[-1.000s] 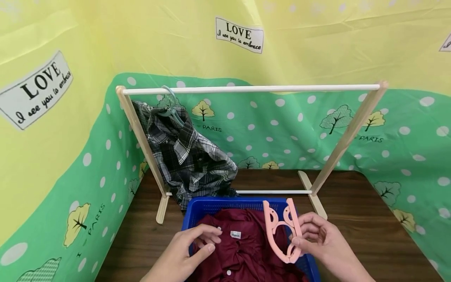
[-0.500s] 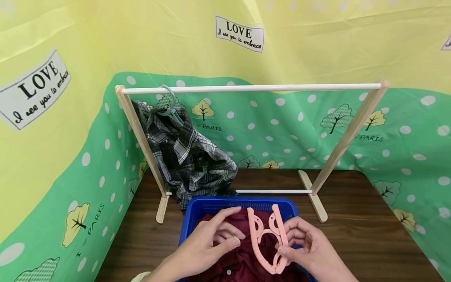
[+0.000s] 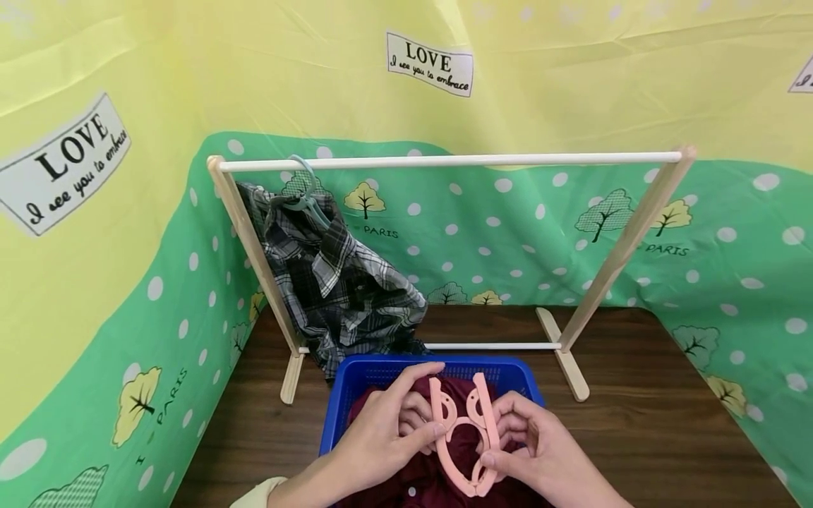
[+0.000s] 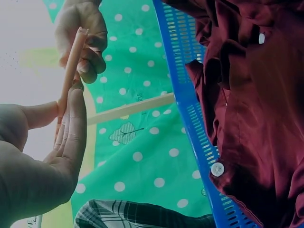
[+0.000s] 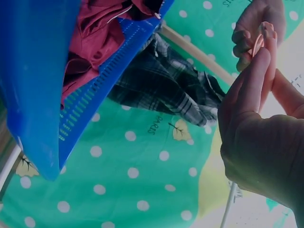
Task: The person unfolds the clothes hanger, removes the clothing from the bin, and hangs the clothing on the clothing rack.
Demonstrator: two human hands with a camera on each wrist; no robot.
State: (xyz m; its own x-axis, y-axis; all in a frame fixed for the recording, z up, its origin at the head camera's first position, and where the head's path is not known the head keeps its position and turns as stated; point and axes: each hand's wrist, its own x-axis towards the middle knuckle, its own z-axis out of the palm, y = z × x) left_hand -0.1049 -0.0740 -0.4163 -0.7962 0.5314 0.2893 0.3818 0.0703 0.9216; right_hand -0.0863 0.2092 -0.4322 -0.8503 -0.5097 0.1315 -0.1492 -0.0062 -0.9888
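A pink folding clothes hanger (image 3: 449,462) is held over the basket, its two arms folded up close together. My left hand (image 3: 381,430) pinches its left arm between thumb and fingers. On the other side my right hand (image 3: 533,444) grips the right arm, thumb in front. In the left wrist view the hanger (image 4: 72,69) shows edge-on between both hands. Below them a dark red shirt (image 3: 411,480) with white buttons lies bunched in a blue plastic basket (image 3: 438,361). The left wrist view shows one button and the shirt (image 4: 256,104) against the basket's slotted wall.
Behind the basket stands a small clothes rack with a white top rail (image 3: 483,161) and wooden legs. A black-and-grey plaid shirt (image 3: 356,289) hangs at its left end on a light blue hanger (image 3: 306,185). Printed cloth (image 3: 540,233) surrounds the dark wooden table (image 3: 622,395).
The right hand has brought the pink hanger leftward over the basket. The left hand has moved right from above the shirt's collar and now pinches the hanger's left arm.
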